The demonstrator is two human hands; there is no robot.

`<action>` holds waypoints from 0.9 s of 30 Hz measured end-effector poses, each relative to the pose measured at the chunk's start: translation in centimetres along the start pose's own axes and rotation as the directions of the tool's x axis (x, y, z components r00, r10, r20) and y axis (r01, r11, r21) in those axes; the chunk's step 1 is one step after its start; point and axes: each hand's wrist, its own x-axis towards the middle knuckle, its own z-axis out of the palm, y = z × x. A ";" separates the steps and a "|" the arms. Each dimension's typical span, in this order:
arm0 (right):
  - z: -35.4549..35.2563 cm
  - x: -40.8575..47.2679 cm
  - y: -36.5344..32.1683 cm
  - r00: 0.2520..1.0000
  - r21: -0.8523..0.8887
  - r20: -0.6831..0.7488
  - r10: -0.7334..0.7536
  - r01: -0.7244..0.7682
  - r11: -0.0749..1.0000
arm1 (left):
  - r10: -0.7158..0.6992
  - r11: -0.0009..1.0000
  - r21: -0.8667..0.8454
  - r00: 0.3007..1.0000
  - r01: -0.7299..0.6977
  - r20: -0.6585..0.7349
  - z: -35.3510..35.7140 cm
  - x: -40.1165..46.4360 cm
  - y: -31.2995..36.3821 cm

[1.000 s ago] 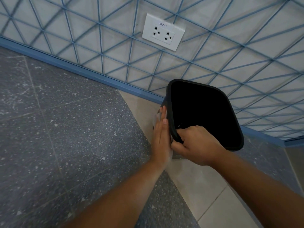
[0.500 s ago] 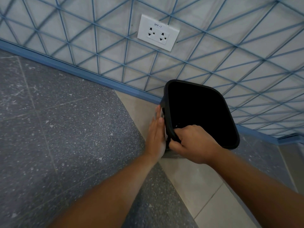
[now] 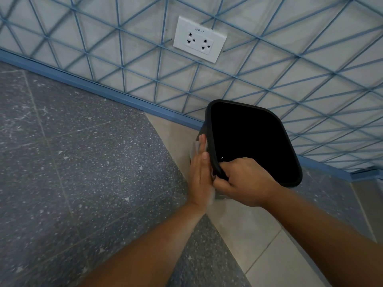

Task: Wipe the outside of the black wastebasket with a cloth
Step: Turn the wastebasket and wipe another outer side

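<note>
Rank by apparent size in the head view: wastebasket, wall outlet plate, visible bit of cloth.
1. black wastebasket, largest by far.
2. wall outlet plate, clearly smaller; it sits farther from the camera, so true size is unsure.
3. cloth, only a pale sliver shows past the left hand, which hides the rest.

We're looking at a pale wall (image 3: 269, 65) crisscrossed with blue lines, a white double socket (image 3: 199, 39) up beyond the hands, a blue skirting strip (image 3: 99, 91) along the bottom. Speckled grey floor (image 3: 72, 172) sits left of them, beige tile (image 3: 255, 235) underneath.
</note>
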 end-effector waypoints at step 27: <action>-0.1 0.2 0.0 1.000 0.010 0.006 0.000 0.000 1.000 | 0.032 0.995 0.094 0.999 -0.032 0.003 -0.4 -0.3 -1.3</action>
